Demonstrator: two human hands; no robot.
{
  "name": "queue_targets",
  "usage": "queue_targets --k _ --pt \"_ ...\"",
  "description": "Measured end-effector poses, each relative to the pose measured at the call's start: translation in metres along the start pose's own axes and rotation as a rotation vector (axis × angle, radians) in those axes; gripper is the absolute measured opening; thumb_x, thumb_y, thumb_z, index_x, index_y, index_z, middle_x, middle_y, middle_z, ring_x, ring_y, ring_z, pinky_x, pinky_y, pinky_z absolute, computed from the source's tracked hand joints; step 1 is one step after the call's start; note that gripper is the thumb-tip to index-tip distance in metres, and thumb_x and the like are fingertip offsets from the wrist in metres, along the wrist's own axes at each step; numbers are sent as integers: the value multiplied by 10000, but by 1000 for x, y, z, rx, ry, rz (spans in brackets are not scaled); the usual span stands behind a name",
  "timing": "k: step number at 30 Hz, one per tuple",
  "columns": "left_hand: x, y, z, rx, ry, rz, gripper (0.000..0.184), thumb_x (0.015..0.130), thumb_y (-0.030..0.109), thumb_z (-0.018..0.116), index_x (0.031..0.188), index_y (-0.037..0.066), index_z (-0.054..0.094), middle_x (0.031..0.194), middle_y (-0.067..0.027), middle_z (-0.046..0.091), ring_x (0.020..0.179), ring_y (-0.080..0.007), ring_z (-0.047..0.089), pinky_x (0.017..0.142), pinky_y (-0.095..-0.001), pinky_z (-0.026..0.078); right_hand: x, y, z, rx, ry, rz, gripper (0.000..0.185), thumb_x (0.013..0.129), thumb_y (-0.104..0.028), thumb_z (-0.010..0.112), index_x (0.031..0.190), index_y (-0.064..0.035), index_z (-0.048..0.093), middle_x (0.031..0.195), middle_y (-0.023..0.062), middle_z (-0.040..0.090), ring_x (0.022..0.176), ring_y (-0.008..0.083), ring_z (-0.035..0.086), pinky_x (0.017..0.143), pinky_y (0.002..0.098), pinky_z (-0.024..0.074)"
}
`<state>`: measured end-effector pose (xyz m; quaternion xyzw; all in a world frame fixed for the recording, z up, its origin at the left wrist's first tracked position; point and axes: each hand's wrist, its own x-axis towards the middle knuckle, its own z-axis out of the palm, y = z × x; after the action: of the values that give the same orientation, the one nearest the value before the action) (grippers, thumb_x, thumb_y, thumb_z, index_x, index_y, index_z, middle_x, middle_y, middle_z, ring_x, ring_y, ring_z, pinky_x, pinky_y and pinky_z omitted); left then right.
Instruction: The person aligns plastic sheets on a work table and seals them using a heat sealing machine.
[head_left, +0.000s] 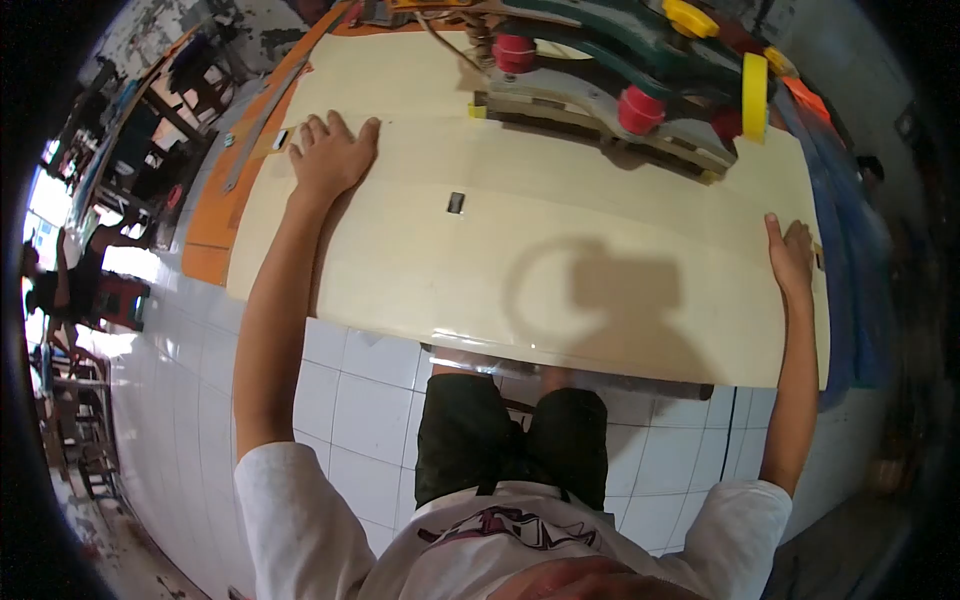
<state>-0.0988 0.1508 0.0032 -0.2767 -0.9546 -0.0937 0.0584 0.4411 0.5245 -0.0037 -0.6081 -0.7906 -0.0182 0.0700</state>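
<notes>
A large cream sheet lies across the work table under both of my arms. My left hand rests flat on its left part, fingers spread, with nothing held. Close to those fingers is a small dark-and-white tab at the sheet's left edge. My right hand lies at the right edge, thumb stretched up and fingers apart, beside another small dark tab. A small black rectangle sits on the sheet between the hands. Beyond it stands a green machine with red knobs and a long metal bar.
A long metal strip lies on the orange board at the left. Blue material hangs at the right edge. Farther left, a person sits on a red stool. White tiles cover the floor.
</notes>
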Motion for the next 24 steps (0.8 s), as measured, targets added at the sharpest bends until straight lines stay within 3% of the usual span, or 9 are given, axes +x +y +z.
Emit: queue_targets --k 7,17,24 --pt "0 -2 1 -45 21 10 901 905 648 368 1471 -50 312 1524 -337 238 1462 -450 150 1145 -620 103 -7 -10 -5 4 -30 84 1005 923 -726 302 1495 94 202 1579 286 143 1490 377 100 1205 461 73" --pt "1 -1 -10 -32 -23 -11 916 839 692 424 1415 -19 404 1504 -326 284 1446 -457 189 1114 -671 106 -6 -6 -6 -27 -43 49 1023 915 -751 260 1502 84 194 1579 288 135 1487 385 103 1205 464 67" --pt "7 -4 -2 68 -9 -70 932 859 724 372 1502 51 317 1552 -286 232 1470 -424 144 1139 -636 77 -5 -4 2 24 60 18 979 931 -690 365 1444 140 292 1536 311 248 1461 381 215 1196 448 154"
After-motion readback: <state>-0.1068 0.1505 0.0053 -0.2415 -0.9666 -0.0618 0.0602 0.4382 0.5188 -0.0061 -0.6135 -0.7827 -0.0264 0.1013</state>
